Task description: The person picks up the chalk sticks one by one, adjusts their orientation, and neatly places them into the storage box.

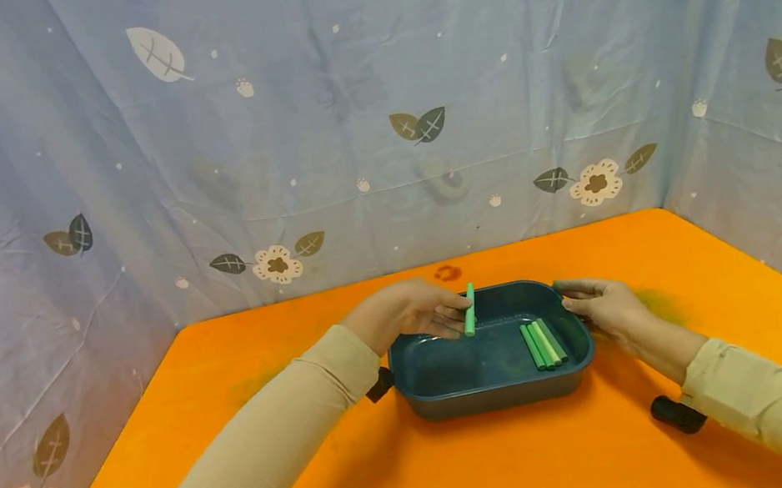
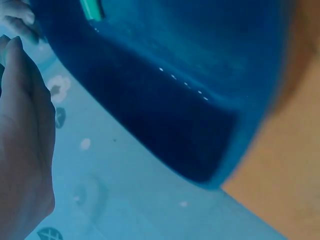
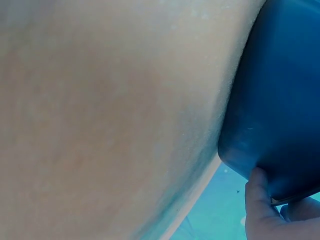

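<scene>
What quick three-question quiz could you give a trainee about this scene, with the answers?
1. Which hand pinches a single green stick?

2. True or false: the sticks inside the dark tray lie nearer its right end than its left.

3. What colour is the tabletop under the tray?
a) white
b) orange
c) purple

Key:
1. The left hand.
2. True.
3. b

Room in tray (image 1: 447, 366) beside sticks (image 1: 547, 343)
</scene>
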A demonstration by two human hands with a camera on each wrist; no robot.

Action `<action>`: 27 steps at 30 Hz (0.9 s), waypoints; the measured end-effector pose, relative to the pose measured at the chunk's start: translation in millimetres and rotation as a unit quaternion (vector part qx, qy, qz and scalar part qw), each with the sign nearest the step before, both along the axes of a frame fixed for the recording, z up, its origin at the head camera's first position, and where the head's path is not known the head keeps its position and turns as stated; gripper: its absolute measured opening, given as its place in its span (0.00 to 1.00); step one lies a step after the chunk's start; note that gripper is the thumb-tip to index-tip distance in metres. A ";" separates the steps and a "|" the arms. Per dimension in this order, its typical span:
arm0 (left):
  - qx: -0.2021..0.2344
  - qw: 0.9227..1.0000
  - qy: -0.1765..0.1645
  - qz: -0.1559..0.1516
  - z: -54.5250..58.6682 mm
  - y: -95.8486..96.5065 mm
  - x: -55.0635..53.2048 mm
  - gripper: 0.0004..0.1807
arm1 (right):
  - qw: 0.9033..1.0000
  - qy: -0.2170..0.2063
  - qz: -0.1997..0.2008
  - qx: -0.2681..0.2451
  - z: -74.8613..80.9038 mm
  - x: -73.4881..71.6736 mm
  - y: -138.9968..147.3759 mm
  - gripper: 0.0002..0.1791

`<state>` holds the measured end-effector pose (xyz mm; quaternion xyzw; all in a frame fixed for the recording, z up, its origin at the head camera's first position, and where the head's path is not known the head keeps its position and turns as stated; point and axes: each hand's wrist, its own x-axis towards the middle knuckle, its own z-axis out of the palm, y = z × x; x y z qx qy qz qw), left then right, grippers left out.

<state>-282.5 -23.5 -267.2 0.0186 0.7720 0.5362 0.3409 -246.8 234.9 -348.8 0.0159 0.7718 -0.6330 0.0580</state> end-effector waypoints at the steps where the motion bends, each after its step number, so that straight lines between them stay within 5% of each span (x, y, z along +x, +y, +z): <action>1: 0.002 1.000 -0.001 -0.005 -0.1 3.9 -1.2 0.09 | 1.000 0.000 0.001 0.002 -0.3 -0.1 0.3 0.29; 14: -0.022 0.999 -0.015 -0.018 -16.0 40.6 -14.9 0.15 | 1.000 0.006 -0.002 0.010 -0.2 0.8 -0.9 0.29; 17: -0.029 0.999 -0.016 -0.011 -32.6 45.8 -26.4 0.14 | 1.000 0.005 -0.002 0.011 0.0 0.5 -1.2 0.29; 24: -0.016 0.998 -0.067 0.005 -131.6 68.3 -115.5 0.12 | 1.000 -0.002 -0.001 0.010 0.8 0.3 -1.9 0.29; 27: -0.036 0.996 -0.079 -0.022 -130.3 71.6 -110.0 0.17 | 1.000 -0.002 -0.005 0.007 0.9 0.1 -2.1 0.29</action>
